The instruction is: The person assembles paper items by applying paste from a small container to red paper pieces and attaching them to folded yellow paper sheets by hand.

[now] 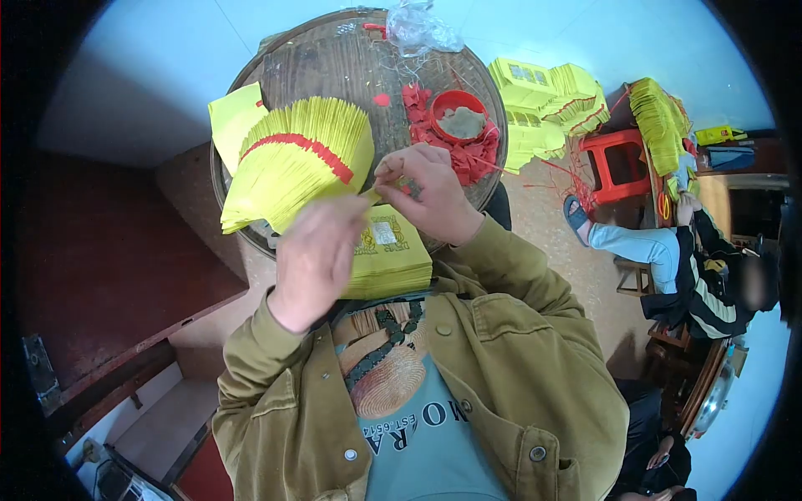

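Note:
At the near edge of the round table, a bit of yellow paper [370,196] shows between my hands. My right hand [423,185] has its fingertips pinched together on the paper's edge. My left hand [315,255] is smeared by motion, so its grip does not show clearly. Below them a thick stack of printed yellow paper [386,265] rests against my lap. To the left lies a fanned bundle of folded yellow papers [305,171], crossed by a row of red strips [301,145].
A red bowl of greyish paste [459,117] sits among red paper pieces [472,163] on the wooden table [322,63]. Clear plastic [422,29] lies at its far edge. More yellow bundles [547,100], a red stool [616,164] and a seated person [710,267] are to the right.

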